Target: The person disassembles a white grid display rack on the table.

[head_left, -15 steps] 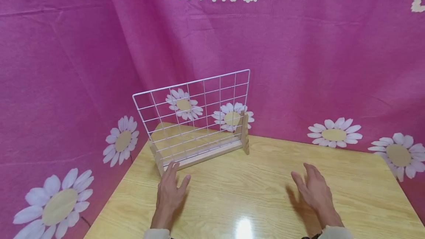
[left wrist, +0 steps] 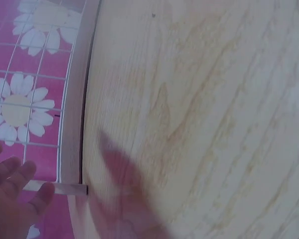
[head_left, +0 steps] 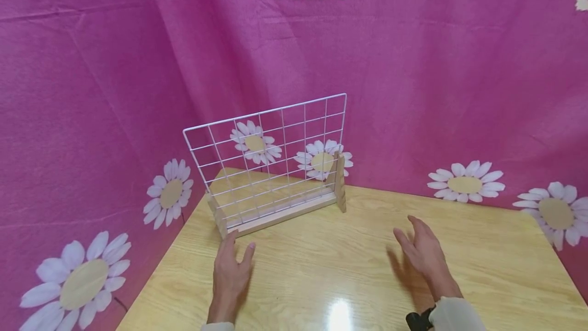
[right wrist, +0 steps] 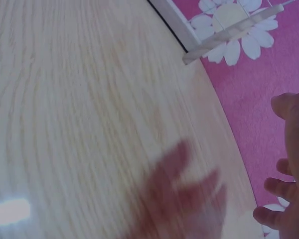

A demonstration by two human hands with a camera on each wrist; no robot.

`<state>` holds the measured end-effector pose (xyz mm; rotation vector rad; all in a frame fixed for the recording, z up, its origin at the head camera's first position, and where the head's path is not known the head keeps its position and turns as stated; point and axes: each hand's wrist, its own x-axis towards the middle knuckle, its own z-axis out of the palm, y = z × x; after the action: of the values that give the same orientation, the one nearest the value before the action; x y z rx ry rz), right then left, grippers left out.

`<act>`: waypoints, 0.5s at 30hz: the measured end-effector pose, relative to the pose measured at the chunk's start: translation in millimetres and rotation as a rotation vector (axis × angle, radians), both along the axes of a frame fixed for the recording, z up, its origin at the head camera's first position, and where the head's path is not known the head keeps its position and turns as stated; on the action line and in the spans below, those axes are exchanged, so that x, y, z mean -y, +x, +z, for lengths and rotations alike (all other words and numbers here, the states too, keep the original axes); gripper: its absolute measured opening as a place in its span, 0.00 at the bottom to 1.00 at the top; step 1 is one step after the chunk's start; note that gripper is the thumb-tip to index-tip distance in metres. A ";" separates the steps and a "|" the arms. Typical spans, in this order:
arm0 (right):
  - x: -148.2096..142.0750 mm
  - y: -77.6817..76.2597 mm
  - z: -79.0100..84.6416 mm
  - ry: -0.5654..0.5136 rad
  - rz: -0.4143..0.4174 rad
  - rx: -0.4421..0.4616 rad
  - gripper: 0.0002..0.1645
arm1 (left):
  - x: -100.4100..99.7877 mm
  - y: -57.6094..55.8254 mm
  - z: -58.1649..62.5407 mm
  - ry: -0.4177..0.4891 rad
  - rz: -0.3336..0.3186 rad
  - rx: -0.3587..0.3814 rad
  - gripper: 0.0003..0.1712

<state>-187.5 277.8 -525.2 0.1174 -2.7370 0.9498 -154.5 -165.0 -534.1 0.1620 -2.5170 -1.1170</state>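
Observation:
A white wire grid rack [head_left: 275, 157] stands upright at the back left of the table, its lower edge set in a wooden base [head_left: 285, 213] with a wooden support at each end. My left hand [head_left: 229, 272] hovers with relaxed, spread fingers just in front of the base's left end; its fingertips overlap that end in the head view. In the left wrist view the same hand [left wrist: 15, 199] shows beside the grid, holding nothing. Over the table to the right, my right hand [head_left: 426, 254] is held with thumb and fingers apart and nothing between them.
The light wooden table [head_left: 496, 249] meets a pink curtain [head_left: 413, 91] printed with daisies and white letters along its back and left sides. A dark wristband [head_left: 419, 321] sits at the right wrist. A bright glare spot [head_left: 339, 315] lies on the front of the tabletop.
My right hand has moved a little left and farther from the body. The left hand has drifted slightly left and nearer the body. The rack stands as before.

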 end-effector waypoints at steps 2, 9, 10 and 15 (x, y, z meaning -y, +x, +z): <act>2.5 -2.5 2.2 0.002 0.004 0.028 0.40 | 0.9 1.1 -0.7 0.032 0.020 -0.002 0.32; 12.8 -9.9 4.3 -0.021 0.026 0.080 0.40 | 6.3 2.6 2.6 0.109 0.086 -0.017 0.32; 14.4 -10.9 4.6 -0.021 0.031 0.085 0.40 | 7.2 2.5 3.4 0.116 0.096 -0.021 0.32; 21.8 -16.1 7.7 -0.017 0.050 0.098 0.40 | 12.0 1.3 6.7 0.157 0.129 -0.055 0.32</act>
<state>-203.6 256.0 -517.4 0.1410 -2.8270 1.0172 -153.2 -177.0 -527.4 0.3269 -2.3342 -1.2480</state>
